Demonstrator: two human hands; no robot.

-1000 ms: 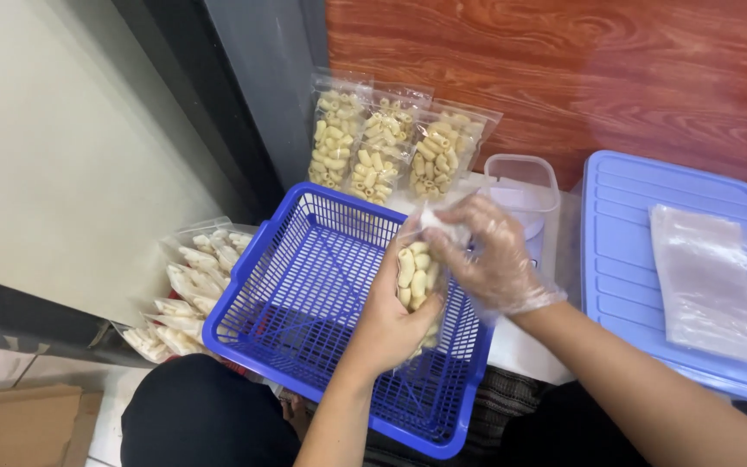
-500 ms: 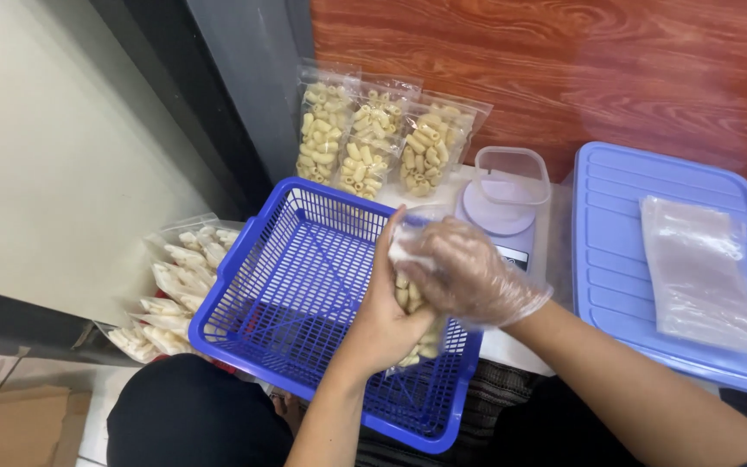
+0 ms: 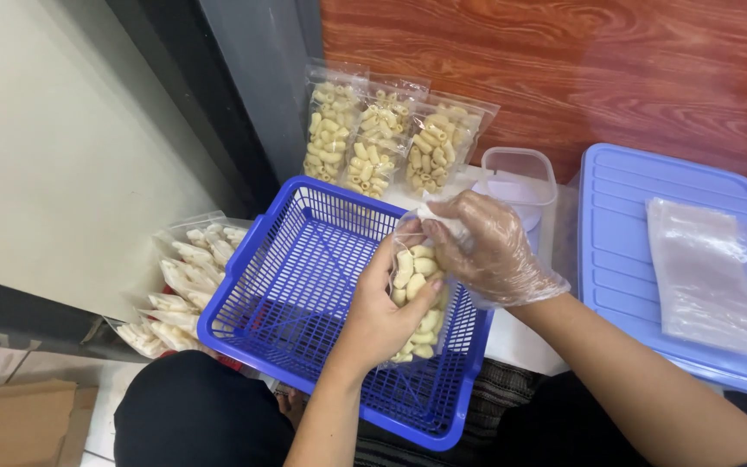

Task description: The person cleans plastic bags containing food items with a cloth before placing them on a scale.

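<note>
Against a wooden wall [image 3: 564, 69] three filled bags [image 3: 382, 143] are leaned, while one bag [image 3: 417, 298] is gripped by both hands, left [image 3: 382, 316] and gloved right [image 3: 486, 251], its lower end hidden in one blue basket [image 3: 296, 285].

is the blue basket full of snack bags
No: the blue basket shows bare mesh, and the only snack bag over it is held between the left hand and gloved right hand.

Part of the clear pouch of pale snacks [image 3: 417, 298] was covered by the left hand [image 3: 379, 316] and the gloved right hand [image 3: 486, 251]. The blue lid [image 3: 624, 233] was cut off by the right edge. The bags at the lower left [image 3: 179, 285] were partly hidden behind the blue basket [image 3: 304, 285].
</note>
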